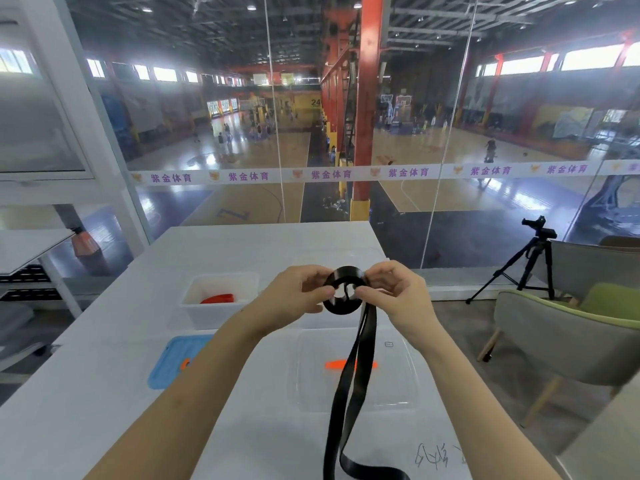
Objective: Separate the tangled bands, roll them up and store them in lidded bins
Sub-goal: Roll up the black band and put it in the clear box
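I hold a black band in the air above the white table. Its upper part is wound into a coil between my hands; the loose tail hangs down to the table near me. My left hand pinches the coil's left side, and my right hand pinches its right side, fingers curled around it. A white bin at the left holds a red band. Below the coil lies a clear lid with an orange latch. A blue lid lies flat near my left forearm.
A glass wall stands just beyond the table's far edge. A black tripod and a grey chair with a green cushion stand at the right. Another white desk is at the left. Handwriting marks the table near me.
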A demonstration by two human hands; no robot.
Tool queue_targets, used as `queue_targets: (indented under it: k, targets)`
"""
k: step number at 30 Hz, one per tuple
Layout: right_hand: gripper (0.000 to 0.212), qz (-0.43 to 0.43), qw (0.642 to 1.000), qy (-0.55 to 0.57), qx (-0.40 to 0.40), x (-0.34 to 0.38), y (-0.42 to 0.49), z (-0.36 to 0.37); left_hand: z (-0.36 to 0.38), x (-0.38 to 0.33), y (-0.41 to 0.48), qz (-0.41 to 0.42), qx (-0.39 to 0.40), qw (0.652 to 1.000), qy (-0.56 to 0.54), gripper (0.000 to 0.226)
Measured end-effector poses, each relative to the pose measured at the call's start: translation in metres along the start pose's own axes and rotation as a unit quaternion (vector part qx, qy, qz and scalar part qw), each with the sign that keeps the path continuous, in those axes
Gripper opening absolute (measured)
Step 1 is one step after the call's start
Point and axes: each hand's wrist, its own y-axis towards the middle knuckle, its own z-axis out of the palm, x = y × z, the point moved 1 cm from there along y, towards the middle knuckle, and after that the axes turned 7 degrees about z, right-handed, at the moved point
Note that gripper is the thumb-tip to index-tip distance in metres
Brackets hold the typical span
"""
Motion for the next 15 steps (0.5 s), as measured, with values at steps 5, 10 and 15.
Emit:
queue_targets:
  k: [5,10,15]
  targets:
    - [0.026,-0.015,0.996,-0.074,0.042,0.015,0.006,0.001,-0.003,-0.015,0.004,0.002,0.021,0.999,0.030,0.032]
    - [0.025,-0.011,0.996,-0.075,0.048,0.018,0.004,0.003,-0.003,-0.020,0.008,0.017,-0.010,0.999,0.045,0.024]
    - [0.033,0.002,1.000,0.003,0.023,0.008,0.000,0.007,0.001,-0.025,0.009,0.041,-0.028,0.999,-0.012,0.021]
